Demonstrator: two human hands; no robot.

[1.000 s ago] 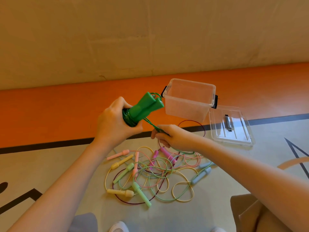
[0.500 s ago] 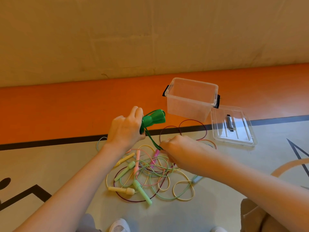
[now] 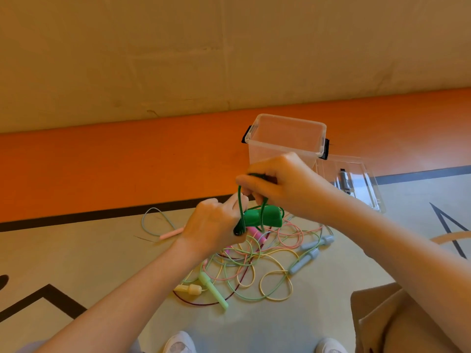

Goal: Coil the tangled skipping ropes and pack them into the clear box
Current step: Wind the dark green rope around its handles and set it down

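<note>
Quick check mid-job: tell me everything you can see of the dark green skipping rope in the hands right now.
The dark green rope has two thick, glossy, plastic-looking handles lying side by side, roughly level, held above the pastel tangle on the floor. The left hand grips their near end, where coiled cord shows as a dark bundle. The right hand pinches a thin green cord loop above them; the loop hangs down across the handles. It is in front of the clear box, not in it.

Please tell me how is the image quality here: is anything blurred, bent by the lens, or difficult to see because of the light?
Head view: warm, even light, no hard glare; the wide lens curves the black floor line; the left hand and right hand are slightly soft; the green rope is sharp enough; the clear box and lid look faint against the floor.
</note>
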